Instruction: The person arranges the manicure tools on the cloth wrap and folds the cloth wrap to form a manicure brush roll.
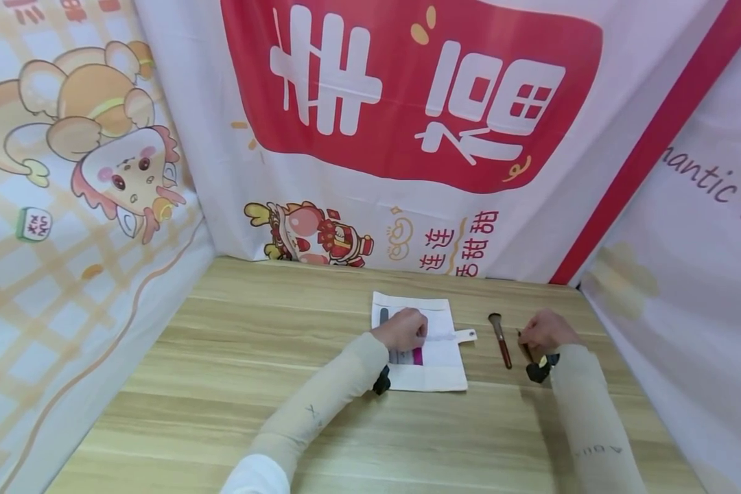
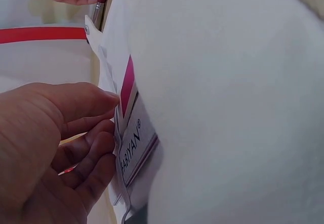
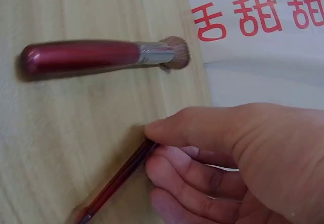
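Observation:
A white fold-out pouch (image 1: 441,376) lies spread on the table. My left hand (image 1: 404,329) is over its middle, and the left wrist view shows the thumb and fingers pinching the edge of a pocket layer. Inside that pocket are a lettered pack (image 2: 136,143) and a magenta strip (image 2: 127,84). A grey rounded strip (image 1: 384,315) shows beside the hand. On the right, my right hand (image 1: 549,331) pinches the end of a slim dark-red rod (image 3: 119,176) slanting over the table. Between the hands lies a makeup brush (image 3: 91,59) with a red handle and silver collar.
A snap tab (image 1: 466,335) sticks out from the pouch toward the brush. The wood-grain table (image 1: 210,384) meets a printed cloth backdrop (image 1: 420,206) at the back. Printed cloths also hang at the left and right sides.

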Available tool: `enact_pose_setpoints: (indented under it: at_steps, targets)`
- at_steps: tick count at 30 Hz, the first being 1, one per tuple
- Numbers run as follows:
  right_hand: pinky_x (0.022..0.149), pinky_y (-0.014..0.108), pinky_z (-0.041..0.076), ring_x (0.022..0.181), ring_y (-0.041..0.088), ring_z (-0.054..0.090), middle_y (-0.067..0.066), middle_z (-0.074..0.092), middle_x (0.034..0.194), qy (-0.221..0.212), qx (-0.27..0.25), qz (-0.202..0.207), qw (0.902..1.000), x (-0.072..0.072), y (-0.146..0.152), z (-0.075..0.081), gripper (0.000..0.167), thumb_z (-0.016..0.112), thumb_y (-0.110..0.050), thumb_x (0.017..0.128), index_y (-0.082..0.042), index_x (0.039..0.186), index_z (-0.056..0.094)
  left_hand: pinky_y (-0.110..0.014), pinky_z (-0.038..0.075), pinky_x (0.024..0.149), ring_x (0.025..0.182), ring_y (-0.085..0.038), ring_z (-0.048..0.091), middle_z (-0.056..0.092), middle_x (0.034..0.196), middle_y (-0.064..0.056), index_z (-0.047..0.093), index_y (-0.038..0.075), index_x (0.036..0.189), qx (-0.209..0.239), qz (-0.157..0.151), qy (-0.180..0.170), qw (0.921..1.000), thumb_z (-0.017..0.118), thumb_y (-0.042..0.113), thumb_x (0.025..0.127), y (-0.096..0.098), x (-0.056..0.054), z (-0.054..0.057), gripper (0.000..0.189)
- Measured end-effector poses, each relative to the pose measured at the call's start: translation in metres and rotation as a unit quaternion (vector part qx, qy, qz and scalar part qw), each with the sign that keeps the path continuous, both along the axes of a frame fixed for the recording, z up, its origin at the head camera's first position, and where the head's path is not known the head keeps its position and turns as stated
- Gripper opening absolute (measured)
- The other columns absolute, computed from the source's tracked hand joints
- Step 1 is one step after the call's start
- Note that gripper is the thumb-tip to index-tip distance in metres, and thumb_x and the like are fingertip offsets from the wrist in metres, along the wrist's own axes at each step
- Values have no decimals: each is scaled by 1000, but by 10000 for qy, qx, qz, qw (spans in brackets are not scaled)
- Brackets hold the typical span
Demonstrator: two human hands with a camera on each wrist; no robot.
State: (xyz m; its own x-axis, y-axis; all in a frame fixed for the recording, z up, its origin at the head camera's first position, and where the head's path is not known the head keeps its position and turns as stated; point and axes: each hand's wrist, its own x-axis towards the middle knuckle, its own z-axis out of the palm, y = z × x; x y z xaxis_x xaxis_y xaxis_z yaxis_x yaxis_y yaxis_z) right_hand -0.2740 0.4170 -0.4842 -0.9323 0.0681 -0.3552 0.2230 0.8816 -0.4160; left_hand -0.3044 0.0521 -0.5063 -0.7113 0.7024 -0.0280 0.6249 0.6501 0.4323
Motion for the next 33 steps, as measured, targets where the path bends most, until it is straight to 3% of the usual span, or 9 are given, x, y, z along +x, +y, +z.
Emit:
enact_pose_setpoints:
  at_steps: [7, 10, 11, 16, 22, 23, 28, 30, 33]
  targets:
    - [68, 34, 43, 77, 21, 52, 0, 56, 77, 330, -408, -198, 9984, -13, -9, 13, 26, 69, -28, 96, -12, 78, 62, -27, 53, 86, 88, -11, 60, 70, 93, 2, 75, 12, 95, 41, 28, -158, 9999, 72, 15, 98, 1, -5, -6, 5]
    - [70, 32, 45, 80, 20, 55, -1, 60, 81, 510, -534, -147, 9972, -21, -23, 21, 22, 67, -31, 97, -12, 87, 68, -26, 52, 85, 87, -11, 60, 70, 93, 2, 75, 12, 95, 52, 87, -255, 9996, 72, 14, 98, 1, -6, -7, 4]
    - [72, 33, 47, 83, 21, 56, 0, 63, 85, 509, -559, -113, 9971, -24, -29, 24, 22, 67, -32, 98, -11, 92, 70, -26, 52, 84, 87, -11, 60, 70, 93, 2, 75, 12, 95, 37, 115, -317, 9994, 72, 10, 97, 0, -1, 2, 4]
    - [84, 42, 58, 97, 26, 68, 8, 74, 103, 649, -855, -28, 9942, -37, -66, 29, 31, 70, -30, 96, -6, 115, 75, -23, 51, 82, 85, -9, 60, 70, 91, 2, 75, 11, 94, 50, 138, -148, 9998, 73, 9, 97, 2, -2, -1, 4]
    - [94, 48, 61, 105, 31, 74, 14, 74, 119, 915, -1665, -37, 9818, -47, -113, 22, 30, 73, -25, 97, -5, 119, 74, -24, 51, 80, 83, -10, 59, 68, 87, 2, 75, 11, 92, 38, 104, -104, 9999, 71, 9, 96, 4, -3, -4, 5]
    - [95, 48, 61, 105, 31, 74, 15, 74, 120, 1000, -1846, -56, 9777, -48, -120, 20, 30, 73, -24, 97, -5, 119, 75, -25, 51, 81, 84, -11, 59, 68, 87, 2, 74, 11, 92, 28, 99, -30, 9999, 71, 10, 96, 7, -10, -14, 5]
    - [91, 46, 63, 94, 26, 76, 19, 76, 117, 1516, -2432, -76, 9580, -53, -147, 8, 31, 76, -19, 96, -1, 121, 75, -25, 51, 78, 80, -10, 58, 66, 82, 4, 72, 12, 87, 15, 94, 25, 10000, 71, 9, 95, 11, -17, -23, 9]
    - [87, 43, 64, 88, 20, 74, 19, 77, 114, 1652, -2570, -104, 9521, -55, -156, 2, 30, 76, -18, 95, 0, 119, 76, -23, 49, 76, 79, -10, 58, 65, 80, 4, 71, 12, 86, 47, 123, -54, 9999, 71, 6, 95, 9, -10, -13, 11]
    - [84, 39, 64, 85, 16, 73, 18, 78, 110, 1717, -2706, -191, 9471, -58, -166, -8, 26, 76, -17, 96, 0, 116, 76, -21, 46, 72, 76, -9, 56, 62, 79, 5, 68, 13, 83, 128, 183, -177, 9996, 71, 5, 95, 8, -10, -12, 15]
